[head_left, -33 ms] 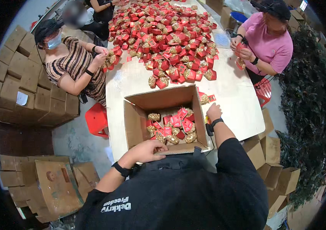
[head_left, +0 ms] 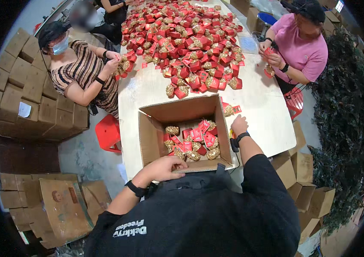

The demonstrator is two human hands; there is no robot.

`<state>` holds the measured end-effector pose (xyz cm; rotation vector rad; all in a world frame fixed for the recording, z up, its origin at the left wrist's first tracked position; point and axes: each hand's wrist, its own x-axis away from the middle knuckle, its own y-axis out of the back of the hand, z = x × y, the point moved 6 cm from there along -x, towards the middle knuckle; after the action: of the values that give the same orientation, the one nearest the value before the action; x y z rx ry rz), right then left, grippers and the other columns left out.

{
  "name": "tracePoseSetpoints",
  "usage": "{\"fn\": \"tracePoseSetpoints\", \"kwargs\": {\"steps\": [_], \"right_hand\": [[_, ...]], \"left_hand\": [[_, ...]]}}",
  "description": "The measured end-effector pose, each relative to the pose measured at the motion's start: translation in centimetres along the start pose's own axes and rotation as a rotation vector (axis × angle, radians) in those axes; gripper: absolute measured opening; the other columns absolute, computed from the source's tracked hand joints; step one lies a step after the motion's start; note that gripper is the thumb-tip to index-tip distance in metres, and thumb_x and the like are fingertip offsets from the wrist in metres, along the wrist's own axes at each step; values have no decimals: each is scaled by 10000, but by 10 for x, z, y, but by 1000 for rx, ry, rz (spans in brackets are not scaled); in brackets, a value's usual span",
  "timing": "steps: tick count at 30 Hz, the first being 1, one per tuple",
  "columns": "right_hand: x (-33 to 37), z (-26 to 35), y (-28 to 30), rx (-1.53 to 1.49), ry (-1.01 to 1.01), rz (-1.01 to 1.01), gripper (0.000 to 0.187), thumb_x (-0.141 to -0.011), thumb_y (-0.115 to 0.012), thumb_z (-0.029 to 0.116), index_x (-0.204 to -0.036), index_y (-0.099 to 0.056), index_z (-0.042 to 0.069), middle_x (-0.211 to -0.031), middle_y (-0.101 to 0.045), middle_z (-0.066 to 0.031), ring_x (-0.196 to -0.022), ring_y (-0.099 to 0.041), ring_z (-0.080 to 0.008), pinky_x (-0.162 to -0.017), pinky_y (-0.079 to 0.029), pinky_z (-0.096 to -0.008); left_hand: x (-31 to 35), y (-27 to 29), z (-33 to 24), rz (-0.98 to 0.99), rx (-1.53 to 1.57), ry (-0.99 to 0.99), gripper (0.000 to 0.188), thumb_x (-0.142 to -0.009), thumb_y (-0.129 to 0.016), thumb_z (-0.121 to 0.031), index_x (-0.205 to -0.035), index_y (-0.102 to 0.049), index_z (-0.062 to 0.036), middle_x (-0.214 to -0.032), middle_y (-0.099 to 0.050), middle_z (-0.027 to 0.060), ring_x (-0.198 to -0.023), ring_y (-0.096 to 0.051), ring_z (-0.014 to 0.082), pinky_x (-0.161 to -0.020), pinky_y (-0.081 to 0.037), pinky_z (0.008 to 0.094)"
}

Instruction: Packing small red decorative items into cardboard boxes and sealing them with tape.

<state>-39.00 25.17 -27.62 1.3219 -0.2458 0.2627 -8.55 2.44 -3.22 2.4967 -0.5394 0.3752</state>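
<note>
An open cardboard box [head_left: 151, 141] stands on the table in front of me. Several gold, bumpy ornaments with red bases and red tags [head_left: 196, 135] lie inside it. My left hand [head_left: 164, 168] grips the box's near rim, fingers inside and thumb outside. Just beyond the box's right wall, my right hand [head_left: 239, 125] is closed. A bit of yellow shows beneath it, too small to name. One more gold-and-red ornament [head_left: 228, 110] lies on the table just past my right hand.
A large heap of the same ornaments [head_left: 194, 43] covers the far part of the pale table [head_left: 267, 124]. People handle ornaments on both sides. A red stool [head_left: 108, 133] stands at the left. Cardboard boxes [head_left: 32, 85] are stacked left, with dark green foliage [head_left: 344, 128] at right.
My hands and the box have not moved. The hands of the person in pink have shifted very slightly.
</note>
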Motion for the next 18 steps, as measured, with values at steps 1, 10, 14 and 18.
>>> {"fn": "tracePoseSetpoints", "kwargs": {"steps": [1, 10, 14, 18], "right_hand": [[-1, 1, -1, 22, 44, -28, 298, -895, -584, 171, -1173, -581, 61, -1182, -585, -201, -1102, -616, -400, -945, -484, -523], [25, -23, -12, -16, 153, -71, 249, -897, -567, 160, -1105, -597, 28, -1143, -573, -255, -956, -651, -449, -837, -539, -531], [45, -38, -15, -21, 122, -78, 281, -884, -607, 204, -1100, -603, 24, -1149, -574, -267, -967, -653, -451, -841, -553, -508], [70, -41, -9, 12, 163, -98, 286, -864, -633, 204, -1094, -613, 34, -1099, -578, -230, -978, -629, -429, -813, -561, -504]], "left_hand": [[-1, 0, -1, 0, 16, -18, 370, -832, -742, -246, -1129, -684, -34, -1010, -678, 118, -932, -641, 261, -843, -522, 364], [-2, 3, -5, 73, 1, 13, 366, -862, -747, -227, -1155, -669, -22, -1035, -680, 133, -980, -657, 255, -854, -528, 363], [-1, 2, -7, 53, 22, 0, 378, -866, -750, -245, -1158, -667, -19, -1030, -681, 133, -969, -658, 252, -846, -526, 365], [2, 1, -7, 29, -10, -38, 395, -874, -745, -272, -1170, -667, -23, -1045, -686, 137, -961, -659, 253, -855, -526, 364]]}}
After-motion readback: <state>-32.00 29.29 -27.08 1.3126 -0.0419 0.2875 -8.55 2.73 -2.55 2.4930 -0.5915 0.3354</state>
